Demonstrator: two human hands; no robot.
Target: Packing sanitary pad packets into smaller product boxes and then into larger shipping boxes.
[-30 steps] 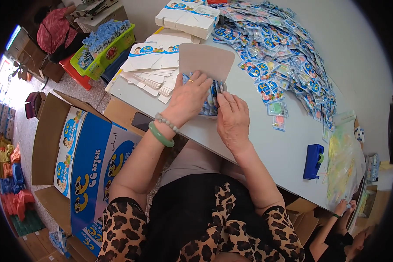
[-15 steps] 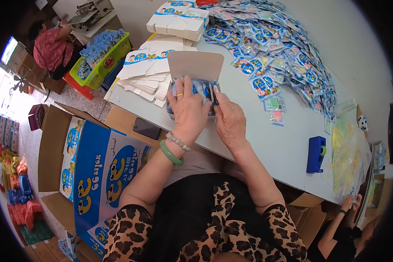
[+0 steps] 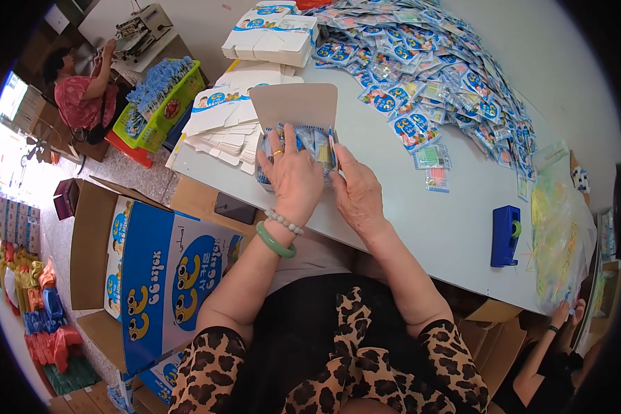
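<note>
Over my remote feed, I took the open box (image 3: 294, 114) as the centre of my dial. It stood on the worktop (image 3: 421, 228) near the front edge, lid raised toward twelve o'clock. I judged it sat there so both hands could reach it easily, and the upright lid left its mouth uncovered.

Small packets (image 3: 321, 146) lay inside. A large heap (image 3: 428, 76) of similar ones spread from about one to three o'clock, on the right hand's side, which I read as placed for easy reach; two loose packets (image 3: 432, 156) lay at three. Flat white cartons (image 3: 217, 114) were stacked at ten o'clock, close beside the box, likely to be handy on the left. A tape dispenser (image 3: 506, 236) stood well apart at four.

The left hand (image 3: 294, 172) was palm down, fingers spread over the packets; I saw no grip closed on any one, and guessed its weight kept them down. The right hand (image 3: 359, 186) was at the box's three o'clock side, fingers close together and thumb slightly off them. I couldn't tell whether they pinched the wall or a packet. The hands were just beside each other, apart.
</note>
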